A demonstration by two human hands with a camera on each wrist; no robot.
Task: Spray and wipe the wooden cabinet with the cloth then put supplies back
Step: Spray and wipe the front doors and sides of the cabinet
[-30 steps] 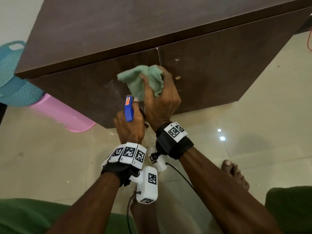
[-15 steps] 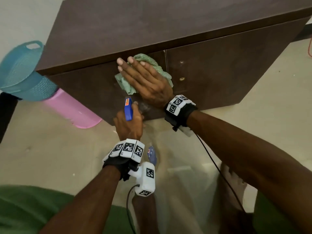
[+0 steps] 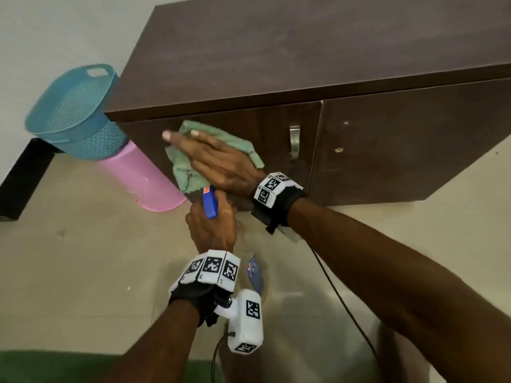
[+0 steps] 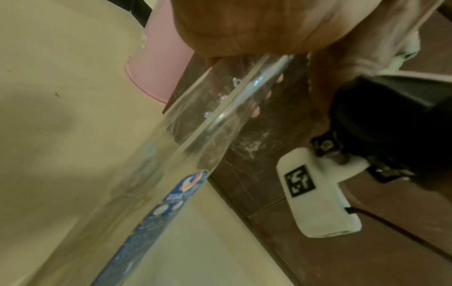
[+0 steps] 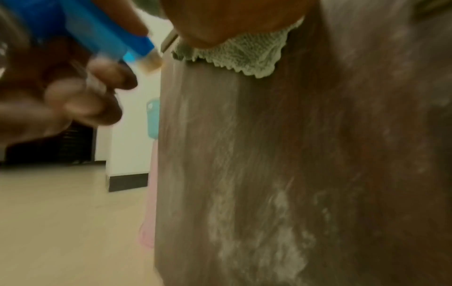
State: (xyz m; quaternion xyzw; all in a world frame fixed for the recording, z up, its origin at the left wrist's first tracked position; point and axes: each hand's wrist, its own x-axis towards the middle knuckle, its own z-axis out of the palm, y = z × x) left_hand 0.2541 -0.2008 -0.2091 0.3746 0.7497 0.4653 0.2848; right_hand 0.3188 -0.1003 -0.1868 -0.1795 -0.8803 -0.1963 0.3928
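The right hand [image 3: 221, 161] lies flat, fingers straight, pressing the green cloth [image 3: 182, 167] against the left door of the cabinet [image 3: 387, 150], up near its top edge. Just below it, the left hand [image 3: 213, 228] is curled round the spray bottle [image 4: 171, 154], blue nozzle [image 3: 209, 201] toward the door. Pale smears [image 5: 281, 222] streak the wood.

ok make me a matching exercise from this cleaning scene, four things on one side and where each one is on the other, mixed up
Things:
1. green cloth
2. spray bottle
3. blue basket
4. metal handle

Places:
A. on the pink bucket, left of the cabinet
B. fixed upright on the cabinet's left door
C. gripped in the left hand
D. pressed flat on the door under the right hand

Pairs: 1-D, 2-C, 3-A, 4-B
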